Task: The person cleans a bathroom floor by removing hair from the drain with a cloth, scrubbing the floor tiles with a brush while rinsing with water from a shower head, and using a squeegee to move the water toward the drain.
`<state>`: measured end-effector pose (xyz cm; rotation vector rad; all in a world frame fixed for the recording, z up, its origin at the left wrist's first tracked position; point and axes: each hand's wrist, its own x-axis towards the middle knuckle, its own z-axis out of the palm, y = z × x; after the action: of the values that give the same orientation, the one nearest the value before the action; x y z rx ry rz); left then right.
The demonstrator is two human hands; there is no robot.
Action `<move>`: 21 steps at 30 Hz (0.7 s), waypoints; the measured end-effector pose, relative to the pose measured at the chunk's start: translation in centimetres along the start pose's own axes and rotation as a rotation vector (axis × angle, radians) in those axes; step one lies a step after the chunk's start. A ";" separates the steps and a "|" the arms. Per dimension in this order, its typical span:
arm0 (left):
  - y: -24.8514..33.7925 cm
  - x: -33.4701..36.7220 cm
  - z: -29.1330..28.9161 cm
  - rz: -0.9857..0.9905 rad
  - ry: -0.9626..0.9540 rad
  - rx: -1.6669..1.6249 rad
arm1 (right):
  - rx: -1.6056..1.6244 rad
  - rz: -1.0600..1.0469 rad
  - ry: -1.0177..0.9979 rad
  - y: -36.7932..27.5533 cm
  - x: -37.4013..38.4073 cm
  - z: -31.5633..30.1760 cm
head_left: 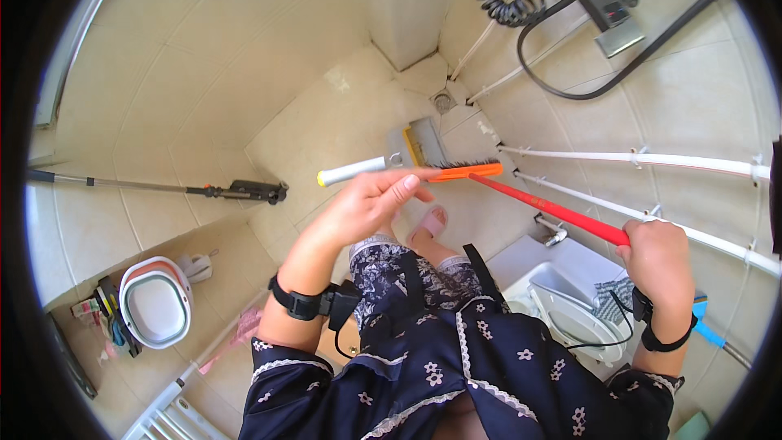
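Observation:
My right hand (658,257) is wrapped round the end of the red handle of a long-handled brush (554,210). The brush stretches left across the front of me. Its orange head (476,170) is turned so the dark bristles face up and away. My left hand (376,204) is at the head's left end, index finger stretched along it and touching it. The thumb points the same way, and the other fingers are partly hidden beneath. Just beyond my left hand shows a white cylindrical handle with a yellow tip (350,172).
A grey dustpan with a yellow edge (423,145) lies on the tiled floor near a drain (442,101). White pipes (692,162) run along the right wall below a black hose (582,96). A toilet (578,326) is at lower right, a white basin (156,310) at left, a telescopic pole (163,187) above it.

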<state>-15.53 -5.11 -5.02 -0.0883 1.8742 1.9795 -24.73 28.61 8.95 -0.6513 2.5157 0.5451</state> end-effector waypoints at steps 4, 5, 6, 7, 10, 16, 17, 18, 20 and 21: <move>-0.6 2.4 4.4 -0.196 -0.281 -0.206 | 0.107 0.030 0.065 -1.2 -0.9 0.5; -1.9 3.0 5.7 -0.266 -0.329 -0.304 | 0.171 0.006 0.068 -2.5 0.2 2.5; -2.4 4.0 7.2 -0.332 -0.427 -0.360 | 0.248 -0.076 0.050 -3.2 1.2 5.1; -2.9 4.8 9.1 -0.462 -0.413 -0.482 | 0.403 -0.020 -0.086 -5.2 2.2 6.3; -5.8 5.7 11.0 -0.592 -0.291 -0.744 | 0.555 -0.232 -0.136 -12.6 3.9 7.6; -8.3 3.1 9.4 -0.683 -0.111 -0.748 | 0.772 -0.201 0.249 -8.6 10.4 -1.0; -9.3 2.5 9.3 -0.738 -0.073 -0.752 | 0.726 -0.185 0.412 -7.6 12.2 -4.1; -9.9 2.3 9.3 -0.787 -0.043 -0.752 | 0.881 -0.234 0.546 -6.3 14.3 -6.5; -10.9 2.0 9.4 -0.759 -0.117 -0.903 | 0.850 -0.184 0.828 -3.3 20.8 -10.2; -11.4 2.0 9.3 -0.723 -0.196 -1.052 | 0.961 -0.171 0.921 -2.2 23.7 -12.1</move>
<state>-11.39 4.53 -15.58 -0.7118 0.3946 2.0545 -46.08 12.91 5.39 -0.7871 2.9612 -1.2412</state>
